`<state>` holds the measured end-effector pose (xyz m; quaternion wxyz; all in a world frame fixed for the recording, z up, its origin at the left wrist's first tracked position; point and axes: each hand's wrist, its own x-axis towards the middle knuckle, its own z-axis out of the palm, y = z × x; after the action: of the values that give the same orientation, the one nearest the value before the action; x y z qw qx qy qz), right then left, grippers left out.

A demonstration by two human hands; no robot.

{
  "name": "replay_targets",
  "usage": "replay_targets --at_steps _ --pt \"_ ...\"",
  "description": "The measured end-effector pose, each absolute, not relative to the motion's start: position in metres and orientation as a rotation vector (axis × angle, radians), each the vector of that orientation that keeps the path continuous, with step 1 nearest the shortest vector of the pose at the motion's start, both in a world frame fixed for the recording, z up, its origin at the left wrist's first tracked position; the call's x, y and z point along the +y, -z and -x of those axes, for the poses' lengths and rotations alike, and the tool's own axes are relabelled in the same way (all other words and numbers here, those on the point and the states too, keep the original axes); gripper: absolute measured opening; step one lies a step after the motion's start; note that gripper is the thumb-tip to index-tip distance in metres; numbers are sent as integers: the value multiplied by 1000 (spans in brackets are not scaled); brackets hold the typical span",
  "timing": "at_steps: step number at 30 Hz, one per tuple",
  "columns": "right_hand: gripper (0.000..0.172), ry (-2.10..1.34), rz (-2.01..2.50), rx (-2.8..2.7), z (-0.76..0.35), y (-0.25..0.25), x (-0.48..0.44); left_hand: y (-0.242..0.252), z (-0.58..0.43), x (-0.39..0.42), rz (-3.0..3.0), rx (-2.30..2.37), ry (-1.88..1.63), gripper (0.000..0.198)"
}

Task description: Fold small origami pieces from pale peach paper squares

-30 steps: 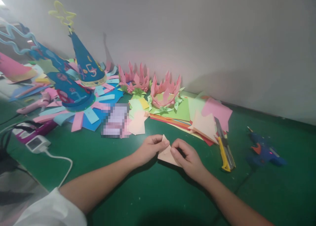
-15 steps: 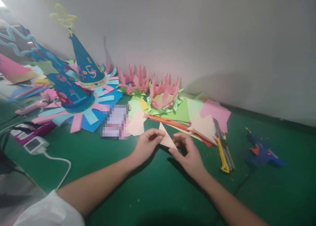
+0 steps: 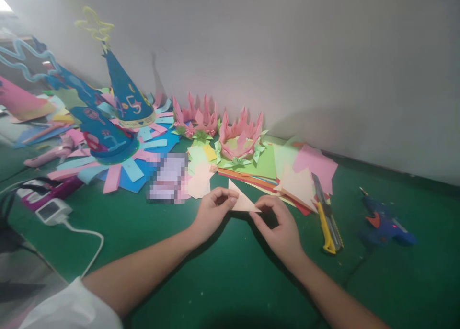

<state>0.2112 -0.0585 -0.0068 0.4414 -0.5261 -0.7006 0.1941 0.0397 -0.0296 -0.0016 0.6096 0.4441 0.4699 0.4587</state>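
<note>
Nearest me is the green table [image 3: 215,281]. Over it, my left grip [image 3: 212,211] holds the folded paper [image 3: 245,202], thumb and fingers closed on its left side. My right grip [image 3: 282,219] is narrow around the paper's sharp right tip; I cannot tell whether it truly pinches. So the paper lies between the two, its long edge sloping from the far left corner down to that tip, with the left covering more of it. Farther right lies a cutter [image 3: 329,231]; beyond the paper stands a pink crown [image 3: 240,144].
</note>
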Motion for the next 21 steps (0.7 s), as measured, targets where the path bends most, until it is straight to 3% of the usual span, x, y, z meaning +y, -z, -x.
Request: replay_targets --at_steps 5,12,21 --pt "15 -486 1329 -1741 -211 8 -59 5 -40 -29 -1044 1069 -1085 22" --pt "4 -493 1273 -1814 -212 8 -57 6 -41 -31 -1014 1087 -1075 23" --pt "5 -529 1259 -1865 -212 9 -57 4 -41 -31 -1040 1047 -1062 20"
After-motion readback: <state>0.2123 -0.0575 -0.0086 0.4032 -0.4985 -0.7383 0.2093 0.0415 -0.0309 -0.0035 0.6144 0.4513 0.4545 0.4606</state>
